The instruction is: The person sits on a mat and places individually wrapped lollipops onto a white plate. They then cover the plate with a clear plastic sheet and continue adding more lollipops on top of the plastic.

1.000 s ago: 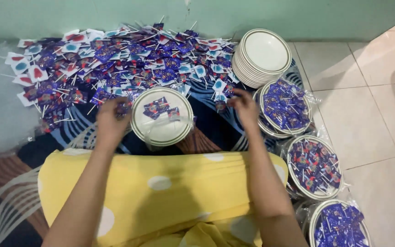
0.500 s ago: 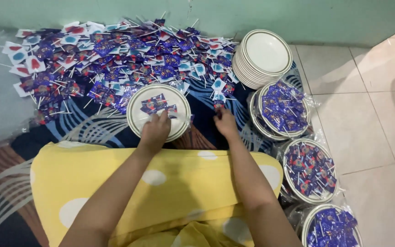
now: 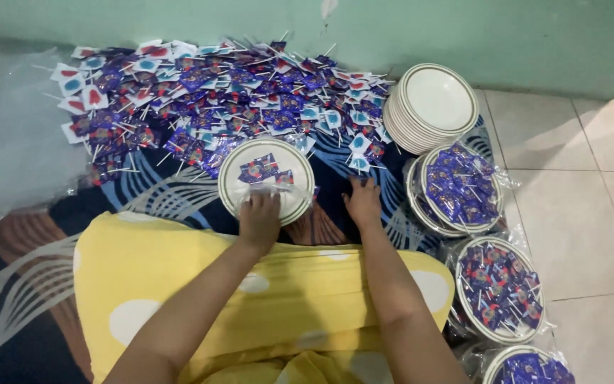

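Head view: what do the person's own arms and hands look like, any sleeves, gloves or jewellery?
Both forearms are bare right up to the bottom edge of the picture, with no sleeve in view. The left hand and right hand wear no gloves. No ring, watch or bracelet shows on either.

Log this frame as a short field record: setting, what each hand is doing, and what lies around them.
setting: patterned mat on tiled floor, by a green wall
left hand: resting on near rim of white plate holding a few wrapped lollipops
right hand: flat on mat beside plate
behind: lollipop pile
right side: empty plate stack; filled wrapped plates
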